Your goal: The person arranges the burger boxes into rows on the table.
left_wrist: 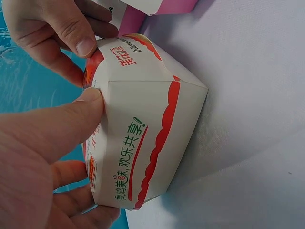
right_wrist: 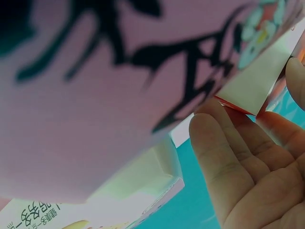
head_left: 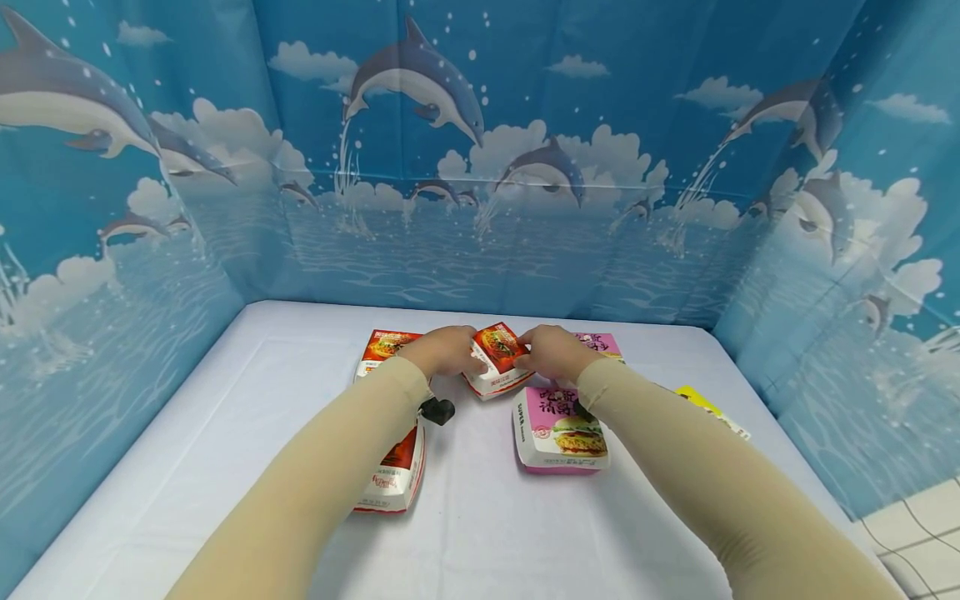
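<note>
A red and white burger box (head_left: pixel 498 360) sits tilted at the table's middle, held from both sides. My left hand (head_left: pixel 456 353) grips its left end; in the left wrist view the thumb (left_wrist: pixel 76 114) presses the white side of the box (left_wrist: pixel 147 129) with fingers curled under it. My right hand (head_left: pixel 537 351) pinches the other end, its thumb (left_wrist: pixel 78 40) on the red rim. The right wrist view shows that hand's fingers (right_wrist: pixel 224 157) beneath a corner of the box (right_wrist: pixel 255 88), with a blurred pink box (right_wrist: pixel 95 81) filling the frame.
On the white table (head_left: pixel 225 467) lie a red box (head_left: pixel 384 345) behind my left hand, another red box (head_left: pixel 396 479) under the left forearm, two pink burger boxes (head_left: pixel 558 433) (head_left: pixel 603 342), and a yellow packet (head_left: pixel 708 408). Dolphin-print curtains (head_left: pixel 480 167) wall three sides.
</note>
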The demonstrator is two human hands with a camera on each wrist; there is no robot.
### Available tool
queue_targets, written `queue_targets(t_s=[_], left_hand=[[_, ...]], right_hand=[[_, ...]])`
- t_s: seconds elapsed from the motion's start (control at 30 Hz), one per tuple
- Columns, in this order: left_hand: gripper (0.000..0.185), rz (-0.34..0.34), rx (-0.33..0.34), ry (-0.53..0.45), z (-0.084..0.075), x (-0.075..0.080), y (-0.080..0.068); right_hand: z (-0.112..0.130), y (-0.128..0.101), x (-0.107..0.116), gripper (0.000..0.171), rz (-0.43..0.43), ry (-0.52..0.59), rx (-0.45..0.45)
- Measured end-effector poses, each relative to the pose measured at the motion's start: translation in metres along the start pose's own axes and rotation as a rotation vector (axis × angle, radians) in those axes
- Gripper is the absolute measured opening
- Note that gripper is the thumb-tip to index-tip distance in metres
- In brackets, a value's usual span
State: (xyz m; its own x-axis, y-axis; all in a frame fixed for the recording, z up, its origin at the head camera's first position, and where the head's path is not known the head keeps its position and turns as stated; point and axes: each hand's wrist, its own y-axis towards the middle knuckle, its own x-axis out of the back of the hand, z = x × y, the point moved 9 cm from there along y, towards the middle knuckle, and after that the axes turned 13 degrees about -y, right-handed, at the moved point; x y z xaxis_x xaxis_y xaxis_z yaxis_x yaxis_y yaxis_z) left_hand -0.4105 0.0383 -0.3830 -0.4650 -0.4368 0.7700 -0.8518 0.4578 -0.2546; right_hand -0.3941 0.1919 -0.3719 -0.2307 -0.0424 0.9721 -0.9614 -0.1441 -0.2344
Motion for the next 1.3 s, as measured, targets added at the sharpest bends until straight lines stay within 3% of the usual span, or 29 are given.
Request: queue_targets(t_s=[0.5,0.9,1.3], left_hand=[[0.081,-0.011,0.001,0.01,0.0,0.0,-0.003],[0.07,-0.017,-0.011,0.08,-0.008,0.0,-0.015],[0.073,-0.027,-0.017,0.119,-0.008,0.0,-0.016]], right_hand=[[0.003,-0.003,0.0,0.055,0.03,0.009,-0.012],[0.007,-0.004,0.002,0.05,0.035,0.005,0.022],[0.009,-0.004,0.001,0.058,0.051,0.0,0.034]])
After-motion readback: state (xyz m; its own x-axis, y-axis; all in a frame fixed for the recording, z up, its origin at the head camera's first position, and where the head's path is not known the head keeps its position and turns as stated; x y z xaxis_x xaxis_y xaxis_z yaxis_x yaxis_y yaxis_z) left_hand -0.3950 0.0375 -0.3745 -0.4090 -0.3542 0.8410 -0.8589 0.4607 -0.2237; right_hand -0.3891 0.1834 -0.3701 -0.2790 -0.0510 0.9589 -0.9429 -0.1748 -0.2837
